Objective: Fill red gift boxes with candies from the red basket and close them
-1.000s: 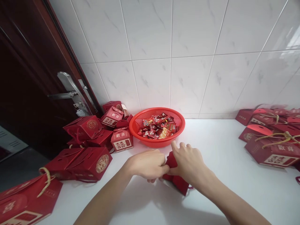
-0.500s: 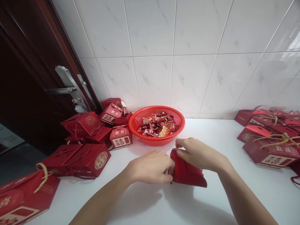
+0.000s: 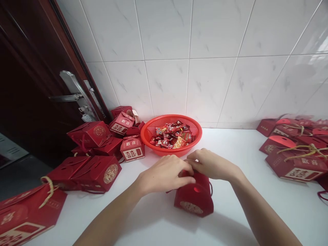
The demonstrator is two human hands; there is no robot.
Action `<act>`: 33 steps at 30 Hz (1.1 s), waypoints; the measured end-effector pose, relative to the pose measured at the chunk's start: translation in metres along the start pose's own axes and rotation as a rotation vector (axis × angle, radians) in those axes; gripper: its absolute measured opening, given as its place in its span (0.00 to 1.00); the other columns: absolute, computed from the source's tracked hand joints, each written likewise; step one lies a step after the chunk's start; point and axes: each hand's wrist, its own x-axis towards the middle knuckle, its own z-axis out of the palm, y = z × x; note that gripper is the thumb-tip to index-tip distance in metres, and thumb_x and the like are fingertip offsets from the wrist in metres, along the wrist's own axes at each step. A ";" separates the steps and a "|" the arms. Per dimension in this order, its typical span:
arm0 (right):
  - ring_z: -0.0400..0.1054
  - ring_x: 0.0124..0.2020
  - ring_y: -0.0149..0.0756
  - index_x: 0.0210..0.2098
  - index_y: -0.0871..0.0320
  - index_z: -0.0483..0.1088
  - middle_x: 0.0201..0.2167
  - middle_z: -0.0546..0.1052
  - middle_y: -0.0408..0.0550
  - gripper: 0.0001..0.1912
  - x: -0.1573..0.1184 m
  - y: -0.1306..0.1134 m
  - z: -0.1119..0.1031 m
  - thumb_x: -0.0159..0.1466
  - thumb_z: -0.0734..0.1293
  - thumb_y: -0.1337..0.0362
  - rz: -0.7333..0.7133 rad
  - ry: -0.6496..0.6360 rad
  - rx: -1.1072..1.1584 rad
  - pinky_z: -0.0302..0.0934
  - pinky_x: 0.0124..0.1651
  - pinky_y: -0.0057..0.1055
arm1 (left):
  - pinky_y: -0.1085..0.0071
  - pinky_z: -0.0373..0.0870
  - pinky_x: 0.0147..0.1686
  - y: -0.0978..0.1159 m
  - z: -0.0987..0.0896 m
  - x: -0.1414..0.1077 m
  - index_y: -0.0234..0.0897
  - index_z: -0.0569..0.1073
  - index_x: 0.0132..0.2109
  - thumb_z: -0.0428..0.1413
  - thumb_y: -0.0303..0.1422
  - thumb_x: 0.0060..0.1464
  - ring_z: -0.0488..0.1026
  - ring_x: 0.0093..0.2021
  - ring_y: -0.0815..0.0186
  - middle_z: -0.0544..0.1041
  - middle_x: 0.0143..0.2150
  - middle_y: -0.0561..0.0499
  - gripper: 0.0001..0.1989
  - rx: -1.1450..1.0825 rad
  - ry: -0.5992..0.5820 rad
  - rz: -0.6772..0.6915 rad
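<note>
A red gift box with a round gold emblem on its near end stands on the white table, between my hands. My left hand is closed on the box's upper left edge, fingers bent over its top. From the right, my right hand grips the far part of the box top; its fingertips are partly hidden. A dark cord loop shows on the box's right side. Behind the hands sits a red mesh basket holding several wrapped candies.
Several red boxes are piled at the left, in front of a dark door with a metal handle. More red boxes, some with straw-coloured cords, stand at the right. A tiled wall rises behind the basket.
The box has turned so its emblem end faces me, and it sits slightly further left. My right hand has shifted left, and my left hand now reaches over the box's top.
</note>
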 end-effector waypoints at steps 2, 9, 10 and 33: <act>0.55 0.21 0.28 0.20 0.58 0.63 0.20 0.69 0.41 0.19 0.004 0.001 0.002 0.68 0.58 0.66 -0.001 -0.020 -0.019 0.47 0.26 0.28 | 0.70 0.53 0.25 0.000 0.005 0.001 0.42 0.80 0.37 0.55 0.37 0.60 0.72 0.28 0.65 0.77 0.28 0.53 0.09 0.046 -0.077 0.037; 0.52 0.22 0.28 0.19 0.57 0.60 0.18 0.63 0.39 0.18 0.013 -0.008 0.011 0.66 0.61 0.68 0.019 -0.050 -0.085 0.45 0.27 0.28 | 0.67 0.54 0.25 0.003 0.022 0.003 0.38 0.76 0.42 0.59 0.39 0.57 0.76 0.33 0.58 0.81 0.38 0.48 0.10 0.210 -0.115 0.034; 0.52 0.21 0.28 0.19 0.57 0.59 0.18 0.62 0.39 0.18 0.014 -0.009 0.012 0.65 0.61 0.69 0.014 -0.045 -0.082 0.45 0.27 0.28 | 0.66 0.54 0.25 0.004 0.023 0.004 0.37 0.76 0.39 0.58 0.40 0.58 0.76 0.33 0.57 0.80 0.36 0.47 0.10 0.216 -0.120 0.017; 0.69 0.31 0.38 0.49 0.53 0.69 0.35 0.77 0.47 0.17 -0.010 0.006 -0.007 0.64 0.66 0.52 0.029 -0.120 0.048 0.59 0.32 0.30 | 0.71 0.60 0.21 -0.005 -0.004 -0.001 0.40 0.66 0.57 0.51 0.39 0.54 0.74 0.28 0.60 0.75 0.28 0.53 0.23 -0.053 -0.174 -0.222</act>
